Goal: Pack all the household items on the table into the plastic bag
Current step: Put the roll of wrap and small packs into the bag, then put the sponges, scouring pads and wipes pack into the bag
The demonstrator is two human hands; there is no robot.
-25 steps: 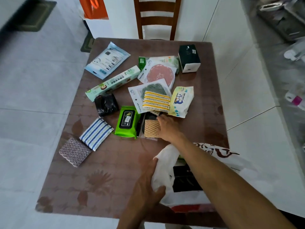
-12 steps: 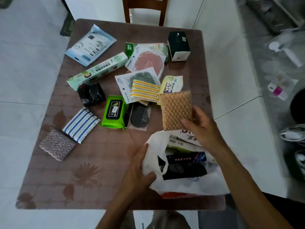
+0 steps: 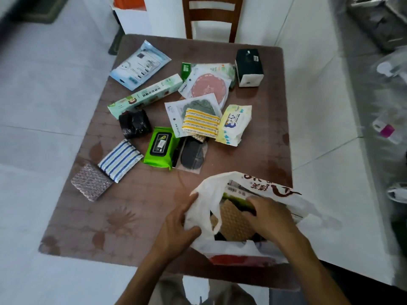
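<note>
A white plastic bag (image 3: pixel 275 190) lies open at the near right of the brown table (image 3: pixel 141 208). My left hand (image 3: pixel 178 225) grips the bag's left handle and holds its mouth open. My right hand (image 3: pixel 267 216) is inside the mouth, fingers on a tan waffle sponge (image 3: pixel 233 221) that rests in the bag over dark packs. Left on the table are a green wipes pack (image 3: pixel 160 147), a blue-striped sponge (image 3: pixel 120 159), a grey scourer (image 3: pixel 91 181), a black roll (image 3: pixel 134 123) and a yellow-striped sponge (image 3: pixel 201 122).
Farther back lie a long green box (image 3: pixel 145 95), a blue packet (image 3: pixel 141 64), a pink pad pack (image 3: pixel 208 86), a yellow-white wipes pack (image 3: pixel 234 124) and a black-and-white box (image 3: pixel 248 67). A wooden chair (image 3: pixel 212 17) stands behind the table. A white counter (image 3: pixel 330 128) runs along the right.
My right hand picked the tan sponge from the pile, carried it toward me and lowered it into the bag. My left hand stayed on the bag's handle.
</note>
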